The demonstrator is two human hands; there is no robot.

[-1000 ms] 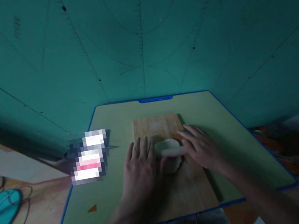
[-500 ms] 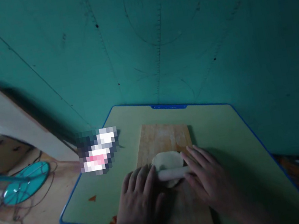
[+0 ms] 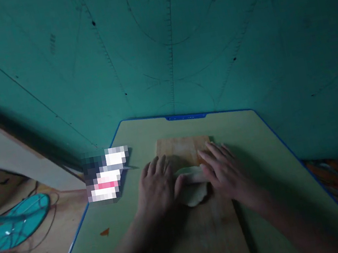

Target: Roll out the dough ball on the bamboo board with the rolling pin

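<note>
A pale rolling pin lies crosswise over a flat, roundish sheet of dough. Both rest on a wooden cutting board. My left hand covers the pin's left end, its thumb along the near side and fingers reaching forward. On the other end sits my right hand, fingers bent over the pin. Most of the dough shows on the near side of the pin, with a thin strip beyond it. Both ends of the pin are hidden under my hands.
The board lies on a pale green table with a blue edge. At the table's left stands a pixelated, screen-like object. A small orange scrap lies on the tabletop. Behind is a green wall; cables run over the floor at left.
Both hands have pushed the rolling pin forward over the dough, away from me. More dough now shows on the near side. The camera view has shifted slightly.
</note>
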